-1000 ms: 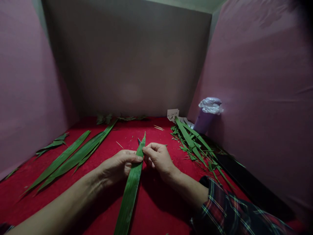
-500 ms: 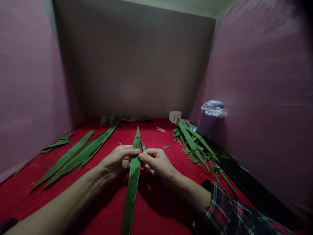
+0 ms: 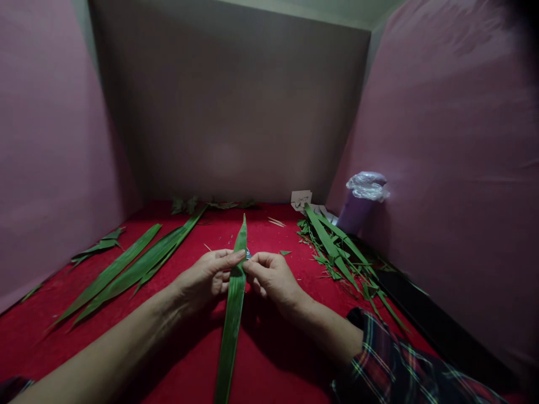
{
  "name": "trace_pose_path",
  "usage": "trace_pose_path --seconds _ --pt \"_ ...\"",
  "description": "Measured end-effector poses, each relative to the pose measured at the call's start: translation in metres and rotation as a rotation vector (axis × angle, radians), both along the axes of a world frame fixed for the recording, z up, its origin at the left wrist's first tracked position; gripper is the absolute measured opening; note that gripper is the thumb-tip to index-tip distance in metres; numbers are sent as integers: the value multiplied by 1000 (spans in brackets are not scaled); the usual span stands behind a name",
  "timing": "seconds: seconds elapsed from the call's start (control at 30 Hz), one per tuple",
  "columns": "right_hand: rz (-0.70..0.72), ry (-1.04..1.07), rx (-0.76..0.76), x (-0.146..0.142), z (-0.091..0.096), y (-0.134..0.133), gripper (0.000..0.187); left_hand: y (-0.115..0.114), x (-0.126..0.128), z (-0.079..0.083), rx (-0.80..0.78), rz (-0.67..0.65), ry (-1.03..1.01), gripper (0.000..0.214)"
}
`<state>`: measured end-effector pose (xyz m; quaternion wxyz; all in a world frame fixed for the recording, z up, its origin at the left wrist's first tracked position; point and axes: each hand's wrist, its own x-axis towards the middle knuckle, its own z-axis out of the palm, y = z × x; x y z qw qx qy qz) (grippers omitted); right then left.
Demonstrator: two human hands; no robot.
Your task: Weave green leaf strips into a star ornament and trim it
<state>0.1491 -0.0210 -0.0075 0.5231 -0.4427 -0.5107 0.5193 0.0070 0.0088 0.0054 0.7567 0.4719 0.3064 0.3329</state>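
Observation:
A long green leaf blade (image 3: 232, 320) runs from the near edge up the middle of the red cloth, its pointed tip toward the back wall. My left hand (image 3: 205, 279) pinches the leaf's left edge near the tip with thumb and fingers. My right hand (image 3: 272, 276) pinches the right edge at the same height, fingers curled. Behind the leaf, between the two hands, a small dark metal tool (image 3: 248, 253) shows only a sliver.
Several long leaves (image 3: 126, 268) lie on the red cloth (image 3: 63, 336) at the left. A heap of cut leaf strips (image 3: 337, 249) lies at the right, beside a purple cup (image 3: 357, 205) with a plastic cover. A white card (image 3: 301, 199) stands at the back. Walls close in on three sides.
The leaf tip has swung from right to left and back and now stands taller. Both hands have stayed pinched on it, and the metal tool is more hidden now.

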Motion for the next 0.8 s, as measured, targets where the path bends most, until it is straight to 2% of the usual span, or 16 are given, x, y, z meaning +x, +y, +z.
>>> trace_pose_path --seconds 0.17,0.3,0.4,0.6,0.8 --pt "-96 -3 22 2 -2 3 21 0 0 -4 -76 -92 12 16" --pt "-115 -10 25 2 -4 4 21 1 -1 -5 -42 -57 37 12" --pt "-125 -16 27 2 -4 5 21 3 -1 -6 -25 -34 54 18" --pt "-117 -24 19 2 -4 6 22 4 -1 -8 6 -53 59 20" --pt "-88 -2 -13 1 -3 5 28 5 -1 -2 -15 -47 52 16"
